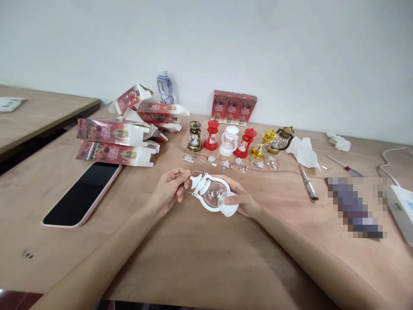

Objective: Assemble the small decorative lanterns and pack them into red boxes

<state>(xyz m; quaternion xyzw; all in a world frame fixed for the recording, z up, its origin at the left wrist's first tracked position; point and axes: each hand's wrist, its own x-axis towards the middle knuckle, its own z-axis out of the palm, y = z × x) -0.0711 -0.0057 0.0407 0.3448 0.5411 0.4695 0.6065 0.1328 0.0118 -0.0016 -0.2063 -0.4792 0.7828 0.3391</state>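
A white toy lantern [204, 187] with a clear globe lies tilted between my hands above the table. My right hand [242, 199] is closed round its base, thumb on the front. My left hand [172, 189] pinches the thin wire handle at the lantern's top end. Beyond them stands a row of small lanterns: a bronze one [195, 137], a red one [212, 134], a white one [229, 141], another red one [247, 143], a gold one [263, 144] and a second bronze one [282, 138]. Wire handles and small metal parts [226, 164] lie before the row.
Opened red boxes [109, 132] pile up at the left, near a phone [82, 196] and a water bottle [165, 87]. Upright boxes [232, 107] lean on the wall. Right are crumpled tissue [303, 153], a screwdriver [346, 167], a pen-like tool [309, 184] and a white device [402, 211].
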